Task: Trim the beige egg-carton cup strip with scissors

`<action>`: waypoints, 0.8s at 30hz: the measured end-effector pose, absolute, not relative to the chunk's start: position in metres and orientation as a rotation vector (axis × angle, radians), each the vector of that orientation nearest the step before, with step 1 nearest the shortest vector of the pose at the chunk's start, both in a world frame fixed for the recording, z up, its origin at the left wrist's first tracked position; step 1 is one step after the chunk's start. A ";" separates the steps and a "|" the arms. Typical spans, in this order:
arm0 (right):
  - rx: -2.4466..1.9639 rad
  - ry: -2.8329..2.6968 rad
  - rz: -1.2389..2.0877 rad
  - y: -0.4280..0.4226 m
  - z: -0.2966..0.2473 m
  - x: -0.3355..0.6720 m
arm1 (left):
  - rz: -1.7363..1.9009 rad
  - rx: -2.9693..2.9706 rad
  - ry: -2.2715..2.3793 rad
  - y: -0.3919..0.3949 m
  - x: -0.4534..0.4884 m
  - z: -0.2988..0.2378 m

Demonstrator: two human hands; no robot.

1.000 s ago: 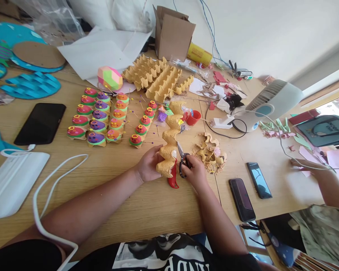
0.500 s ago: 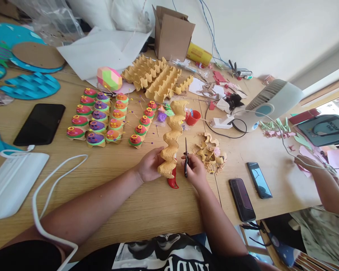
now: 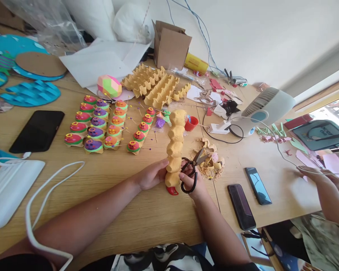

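Note:
My left hand [image 3: 151,174] grips the near end of a long strip of egg-carton cups [image 3: 175,145] that lies on the wooden table [image 3: 147,214], running away from me. On the strip's right side, my right hand [image 3: 190,180] holds black-handled scissors [image 3: 192,167] with the blades parted and pointing right. A red object [image 3: 172,190] peeks out under the strip's near end. Cardboard offcuts [image 3: 210,160] lie in a pile just right of the scissors.
Rows of painted carton cups [image 3: 101,124] sit left of the strip, uncut egg trays [image 3: 154,84] and a cardboard box [image 3: 169,47] behind. Two phones [image 3: 248,194] lie right, another phone [image 3: 37,131] left. A small fan [image 3: 264,109] stands right. Another person's hand [image 3: 318,175] works at the far right.
The carton strip has been turned so its cups face up and it lies straighter. My right hand swung the scissors off the strip; their blades now point right, parted.

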State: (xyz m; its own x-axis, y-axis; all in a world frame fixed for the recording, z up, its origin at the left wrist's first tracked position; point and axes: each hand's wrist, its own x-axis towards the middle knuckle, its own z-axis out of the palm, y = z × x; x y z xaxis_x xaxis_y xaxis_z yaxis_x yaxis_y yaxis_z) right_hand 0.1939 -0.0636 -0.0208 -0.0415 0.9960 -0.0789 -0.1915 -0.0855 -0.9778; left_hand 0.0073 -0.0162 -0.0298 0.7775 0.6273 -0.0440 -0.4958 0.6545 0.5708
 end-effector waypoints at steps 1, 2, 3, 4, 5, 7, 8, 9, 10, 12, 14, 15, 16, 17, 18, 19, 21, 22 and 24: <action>-1.104 -1.031 1.397 -0.064 -0.022 0.192 | 0.640 0.601 0.245 -0.017 0.008 -0.030; -1.102 -1.020 1.410 -0.064 -0.022 0.191 | 0.635 0.628 0.244 -0.018 0.008 -0.030; -1.102 -1.015 1.419 -0.064 -0.021 0.190 | 0.635 0.650 0.245 -0.019 0.008 -0.030; -1.101 -1.012 1.421 -0.063 -0.021 0.190 | 0.644 0.669 0.252 -0.019 0.007 -0.031; -1.101 -1.009 1.420 -0.063 -0.020 0.189 | 0.664 0.685 0.264 -0.019 0.006 -0.030; -1.109 -1.001 1.414 -0.063 -0.019 0.189 | 0.735 0.709 0.295 -0.018 0.004 -0.029; -1.119 -0.994 1.418 -0.062 -0.019 0.189 | 0.781 0.715 0.309 -0.017 0.003 -0.028; -1.132 -0.987 1.425 -0.063 -0.019 0.189 | 0.826 0.718 0.318 -0.017 0.003 -0.027; -1.145 -0.982 1.429 -0.063 -0.019 0.188 | 0.870 0.718 0.322 -0.016 0.002 -0.026; -1.169 -0.987 1.438 -0.064 -0.019 0.186 | 0.948 0.706 0.335 -0.015 0.002 -0.024; -1.184 -1.021 1.453 -0.066 -0.017 0.186 | 1.001 0.683 0.367 -0.014 0.003 -0.023; -1.190 -1.047 1.465 -0.067 -0.015 0.186 | 1.019 0.671 0.388 -0.014 0.004 -0.022; -1.198 -1.075 1.475 -0.068 -0.013 0.186 | 1.033 0.657 0.409 -0.014 0.004 -0.022; -1.208 -1.101 1.474 -0.068 -0.011 0.187 | 1.042 0.642 0.427 -0.014 0.004 -0.022; -1.219 -1.126 1.454 -0.068 -0.009 0.189 | 1.048 0.626 0.445 -0.014 0.005 -0.021; -1.233 -1.148 1.418 -0.068 -0.007 0.192 | 1.051 0.610 0.461 -0.014 0.004 -0.021; -1.266 -1.192 1.306 -0.065 -0.005 0.197 | 1.045 0.588 0.492 -0.014 0.004 -0.020; -1.294 -1.228 1.237 -0.063 -0.005 0.200 | 1.038 0.585 0.504 -0.014 0.003 -0.019; -1.395 -1.364 1.082 -0.059 -0.006 0.206 | 1.016 0.588 0.516 -0.015 0.002 -0.017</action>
